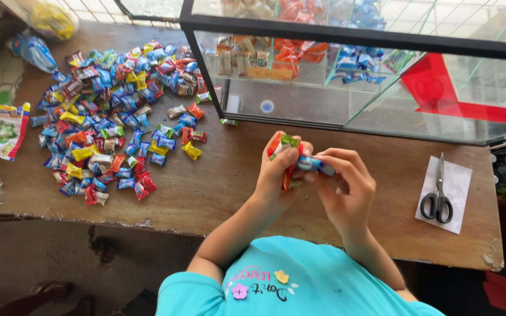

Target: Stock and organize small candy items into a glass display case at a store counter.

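We held small bright foil-wrapped candies (285,153) above the worn wooden desk (229,187): left hand (276,172) closed round several, right hand (344,184) pinching a blue one (316,165). Light, crinkly, probably slippery; best gripped at twisted ends.

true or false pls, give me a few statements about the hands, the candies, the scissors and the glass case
1. The left hand holds a bunch of wrapped candies. True.
2. The right hand pinches a blue-wrapped candy. True.
3. The scissors lie on the candy pile. False: they lie on a white paper at the right end of the wooden table, far from the pile.
4. The glass display case is empty. False: packets sit on its shelves.
5. The scissors lie open. False: their blades are closed.
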